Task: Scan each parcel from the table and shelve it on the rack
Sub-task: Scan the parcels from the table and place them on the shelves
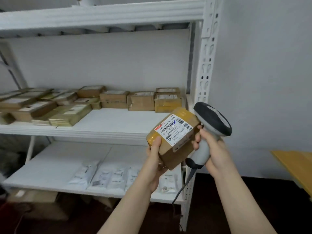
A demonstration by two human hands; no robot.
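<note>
Head view, nearest things first: what are the hands doing?

— The left hand (154, 149) grasps a brown parcel (173, 137) from below, thumb pressed on its taped top. The right hand (211, 149) is wrapped round the handle of a grey scanner (212, 120), whose dark head sits just beside the parcel's right end.

— So where is the parcel?

— In the air, in front of the right end of the rack (84, 130), with its white label (175, 130) facing up. It is not on any shelf.

— Has it been scanned?

— I cannot tell; no beam or light shows. My guess is that this is the scanning step, or that shelving comes next.

— And further back?

— The lower shelf holds a row of flat white bags (108, 178). The middle shelf behind it carries many brown boxes (114, 98) along its left side and back, with bare board at the front right, near the held parcel. That looks like a good share of the work done.

— What's left?

— This parcel, at least. A yellow surface (297, 164) shows at the right edge, perhaps the table, but what waits there is out of sight.
</note>
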